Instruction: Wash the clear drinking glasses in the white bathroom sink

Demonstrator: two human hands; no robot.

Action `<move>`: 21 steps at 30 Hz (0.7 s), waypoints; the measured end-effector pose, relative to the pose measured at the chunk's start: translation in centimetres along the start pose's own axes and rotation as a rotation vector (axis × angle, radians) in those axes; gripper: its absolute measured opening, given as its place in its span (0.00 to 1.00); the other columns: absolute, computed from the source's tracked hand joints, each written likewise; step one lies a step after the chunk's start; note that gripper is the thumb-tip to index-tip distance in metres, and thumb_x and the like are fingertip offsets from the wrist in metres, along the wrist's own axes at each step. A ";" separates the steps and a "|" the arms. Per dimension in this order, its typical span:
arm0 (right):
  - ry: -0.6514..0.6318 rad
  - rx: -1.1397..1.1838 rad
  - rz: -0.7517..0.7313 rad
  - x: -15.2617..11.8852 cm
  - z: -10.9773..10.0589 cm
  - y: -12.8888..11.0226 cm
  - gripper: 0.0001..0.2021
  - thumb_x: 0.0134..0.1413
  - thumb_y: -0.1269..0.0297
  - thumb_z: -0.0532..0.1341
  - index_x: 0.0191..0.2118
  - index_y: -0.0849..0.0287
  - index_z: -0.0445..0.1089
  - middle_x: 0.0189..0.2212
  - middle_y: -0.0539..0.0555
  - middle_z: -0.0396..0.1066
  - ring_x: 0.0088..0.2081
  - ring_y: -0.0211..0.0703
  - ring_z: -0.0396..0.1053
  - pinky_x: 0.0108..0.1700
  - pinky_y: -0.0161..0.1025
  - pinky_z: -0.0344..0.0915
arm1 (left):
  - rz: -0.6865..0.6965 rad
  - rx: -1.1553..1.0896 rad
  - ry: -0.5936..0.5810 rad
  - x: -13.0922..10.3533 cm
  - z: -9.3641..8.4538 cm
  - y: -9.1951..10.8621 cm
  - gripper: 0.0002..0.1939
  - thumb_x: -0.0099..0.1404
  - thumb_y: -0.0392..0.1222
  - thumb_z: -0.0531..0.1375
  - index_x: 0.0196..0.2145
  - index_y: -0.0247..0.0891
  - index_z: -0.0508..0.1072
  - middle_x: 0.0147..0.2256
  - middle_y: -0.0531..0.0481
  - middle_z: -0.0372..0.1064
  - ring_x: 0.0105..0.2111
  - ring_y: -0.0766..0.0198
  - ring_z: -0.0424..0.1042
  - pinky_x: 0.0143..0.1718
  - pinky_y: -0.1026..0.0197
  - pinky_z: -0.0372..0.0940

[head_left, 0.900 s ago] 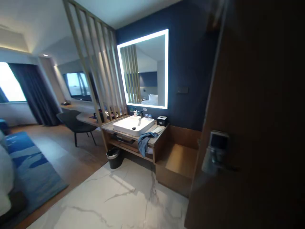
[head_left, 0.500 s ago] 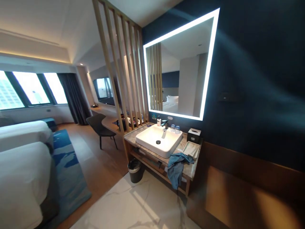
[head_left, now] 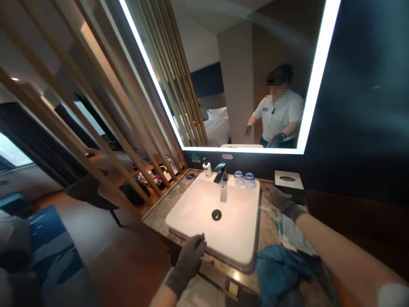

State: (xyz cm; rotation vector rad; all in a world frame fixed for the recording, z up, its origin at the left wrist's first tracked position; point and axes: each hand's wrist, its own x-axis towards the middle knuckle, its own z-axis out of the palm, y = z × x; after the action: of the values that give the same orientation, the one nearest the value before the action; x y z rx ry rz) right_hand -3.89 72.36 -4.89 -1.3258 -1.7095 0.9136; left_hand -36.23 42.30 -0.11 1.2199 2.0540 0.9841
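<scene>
Fingers first: found those of the left hand loosely curled together, touching the front rim of the sink. Saw the blue cloth bunched just right of that rim, under the right forearm. Noted the right hand farther back, fingers loosely open above the folded towel, long axis front to back.
</scene>
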 end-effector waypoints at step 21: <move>0.011 0.617 0.564 -2.6 27.8 -3.7 0.30 0.40 0.59 0.76 0.51 0.55 0.69 0.48 0.59 0.77 0.50 0.56 0.76 0.55 0.53 0.75 | 1.088 0.551 -0.623 44.1 3.3 10.5 0.18 0.69 0.29 0.58 0.55 0.31 0.76 0.59 0.31 0.72 0.60 0.47 0.71 0.65 0.44 0.64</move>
State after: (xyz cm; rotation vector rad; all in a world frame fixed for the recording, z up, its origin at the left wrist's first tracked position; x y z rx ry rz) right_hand -29.86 66.89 -14.30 -1.3714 -0.9087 1.5888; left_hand -47.84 86.16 2.55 2.6417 1.0956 0.2816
